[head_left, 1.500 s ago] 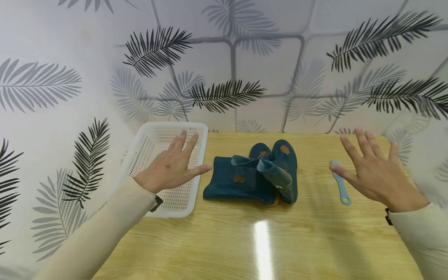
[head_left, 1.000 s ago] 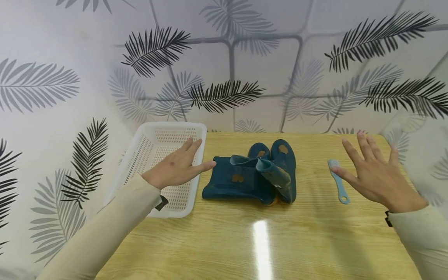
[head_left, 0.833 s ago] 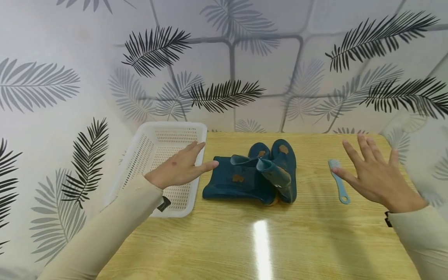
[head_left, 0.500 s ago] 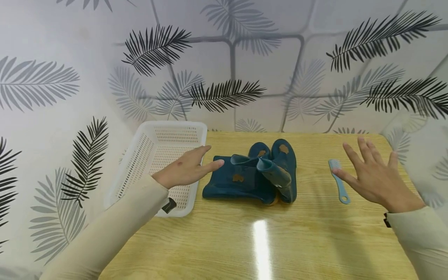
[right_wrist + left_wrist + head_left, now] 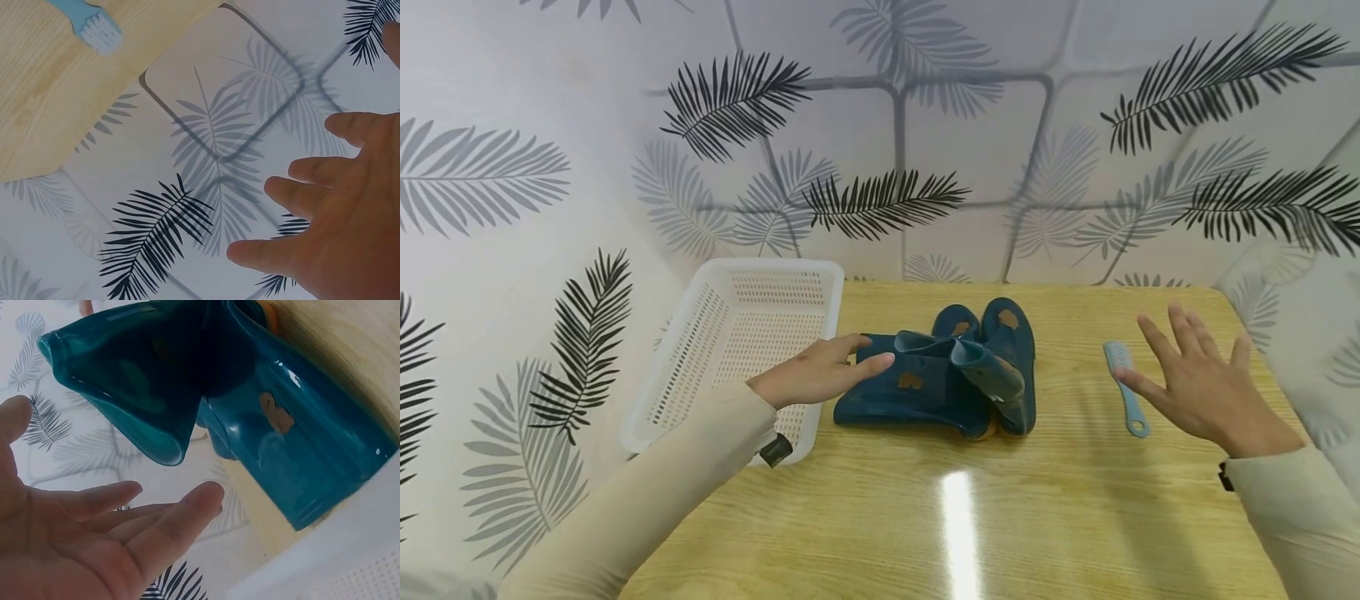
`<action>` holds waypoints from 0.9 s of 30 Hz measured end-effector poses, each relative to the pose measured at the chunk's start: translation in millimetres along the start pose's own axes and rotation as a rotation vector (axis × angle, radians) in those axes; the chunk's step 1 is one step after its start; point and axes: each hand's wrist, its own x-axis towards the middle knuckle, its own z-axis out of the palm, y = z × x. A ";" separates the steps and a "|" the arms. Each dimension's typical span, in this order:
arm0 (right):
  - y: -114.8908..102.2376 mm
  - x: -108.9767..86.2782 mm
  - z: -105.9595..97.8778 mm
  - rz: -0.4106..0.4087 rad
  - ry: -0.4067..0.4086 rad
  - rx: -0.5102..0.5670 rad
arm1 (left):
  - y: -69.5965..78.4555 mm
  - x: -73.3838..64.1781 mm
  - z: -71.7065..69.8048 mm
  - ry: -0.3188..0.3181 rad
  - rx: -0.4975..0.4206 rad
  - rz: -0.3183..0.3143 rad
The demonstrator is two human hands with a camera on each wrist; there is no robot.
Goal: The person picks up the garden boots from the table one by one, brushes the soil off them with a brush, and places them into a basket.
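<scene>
A pair of glossy teal rubber boots with brown patches is at mid-table. One boot [image 5: 880, 400] lies on its side, its shaft toward the basket; the other boot [image 5: 1011, 387] stands beside it. My left hand [image 5: 816, 372], fingers extended and holding nothing, has its fingertips overlapping the lying boot's shaft in the head view. In the left wrist view, a gap shows between those fingers and the boot opening [image 5: 112, 381]. Spread-fingered, my right hand [image 5: 1206, 383] hovers at the right, its thumb overlapping a light blue brush [image 5: 1131, 404] with pale bristles [image 5: 100, 32].
A white perforated plastic basket [image 5: 767, 267] stands left of the boots, with my left forearm across its near side. Behind the wooden table [image 5: 865, 517] hangs a leaf-patterned covering [image 5: 970, 142]. A bright light reflection streaks the table's front.
My left hand has moved right and toward me, from over the basket to the lying boot's shaft. The right hand has shifted slightly nearer to me. Boots, brush and basket stay put.
</scene>
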 end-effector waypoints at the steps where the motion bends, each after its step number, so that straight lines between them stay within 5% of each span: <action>1: 0.4 -0.1 0.8 0.000 -0.002 0.001 | -0.1 1.0 0.7 -0.005 -0.010 -0.003; 13: 5.3 -0.9 9.6 0.021 -0.051 0.039 | 3.1 11.6 8.7 -0.076 -0.259 -0.004; 27: 20.7 -2.2 30.4 0.036 -0.060 0.101 | 4.8 21.6 19.7 -0.077 -0.549 -0.003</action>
